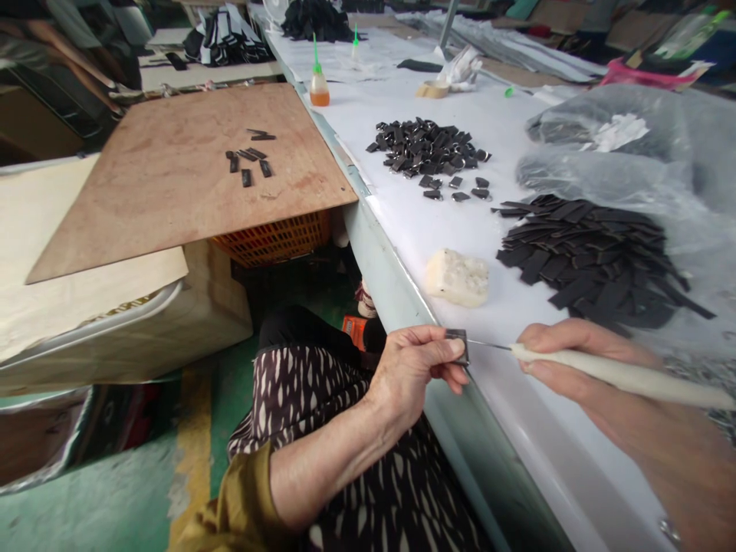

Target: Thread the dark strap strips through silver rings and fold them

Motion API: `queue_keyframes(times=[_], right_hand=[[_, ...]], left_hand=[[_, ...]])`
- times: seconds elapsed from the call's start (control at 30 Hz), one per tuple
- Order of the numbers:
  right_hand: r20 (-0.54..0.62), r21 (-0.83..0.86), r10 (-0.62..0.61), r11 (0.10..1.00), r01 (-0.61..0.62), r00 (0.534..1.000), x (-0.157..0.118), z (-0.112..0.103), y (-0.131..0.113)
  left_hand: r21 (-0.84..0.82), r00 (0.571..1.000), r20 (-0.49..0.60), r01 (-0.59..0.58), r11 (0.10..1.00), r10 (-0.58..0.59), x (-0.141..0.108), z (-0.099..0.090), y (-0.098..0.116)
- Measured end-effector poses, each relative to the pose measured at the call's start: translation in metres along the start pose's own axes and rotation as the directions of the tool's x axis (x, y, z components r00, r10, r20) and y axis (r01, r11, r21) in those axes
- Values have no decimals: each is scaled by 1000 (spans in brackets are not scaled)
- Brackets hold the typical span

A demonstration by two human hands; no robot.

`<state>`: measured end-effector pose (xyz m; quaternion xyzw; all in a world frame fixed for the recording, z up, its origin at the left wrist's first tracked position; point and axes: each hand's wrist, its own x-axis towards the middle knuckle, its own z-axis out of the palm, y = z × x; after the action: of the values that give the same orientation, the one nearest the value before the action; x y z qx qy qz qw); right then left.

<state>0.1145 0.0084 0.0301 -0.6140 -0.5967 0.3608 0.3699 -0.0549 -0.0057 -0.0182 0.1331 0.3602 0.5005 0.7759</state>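
Fingers (442, 349) of your left hand (408, 376): pressed together, clamped on one small dark rectangular tab (458, 345), held just over the rim of the white-topped table (396, 284).

Right hand (575, 360): fingers curled closed around a white-handled awl (624, 376), its thin metal tip (488, 344) reaching across to the edge of the tab.

On the table: one heap of small dark tabs with metal glints (428, 147), a few loose tabs (455, 182) just beside it; one pile of long dark strips (586, 261), lying partly on clear plastic bags (626, 153); one pale lumpy block (457, 277), material unclear, near your left hand. Farther along: one bottle of orange liquid with a green nozzle (320, 88); one roll of tan tape (432, 90).

Left of the table: one plywood board (172, 184) bearing a small group of dark pieces (249, 157), laid over an orange plastic crate (270, 241).

Below your hands: patterned dark-and-cream cloth (322, 399) across your lap; one olive sleeve (241, 498) pushed up your left forearm.
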Motion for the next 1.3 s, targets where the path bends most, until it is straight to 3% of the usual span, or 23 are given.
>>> queue_keyframes(times=[0.1,0.3,0.43,0.53,0.67,0.83,0.97,1.3], right_hand=[[65,22,17,1000,-19,998,-5,0,-8],[-150,215,134,971,-100,980,-12,-5,-23],[-116,194,162,971,-138,980,-8,-13,-18],[-77,108,119,988,-110,990,-8,-8,-16],[-155,-35,55,998,-61,986,-17,15,-26],[-91,-203,-140,972,119,986,-24,32,-22],[9,-145,-114,983,114,993,-25,34,-9],[38,-220,-151,963,156,988,-24,39,-14]], left_hand=[[-16,999,26,28,999,-27,0,0,0],[-22,1000,-5,9,1000,-9,0,-4,3],[-2,1000,-3,-13,1000,13,0,-5,2],[20,999,0,-42,999,42,-1,-3,0],[65,997,-20,-78,995,79,-3,-1,-2],[114,994,-35,-96,989,101,-6,1,-3],[128,993,-24,-112,985,116,-7,2,-5],[177,993,-28,-107,978,114,-9,5,-8]])
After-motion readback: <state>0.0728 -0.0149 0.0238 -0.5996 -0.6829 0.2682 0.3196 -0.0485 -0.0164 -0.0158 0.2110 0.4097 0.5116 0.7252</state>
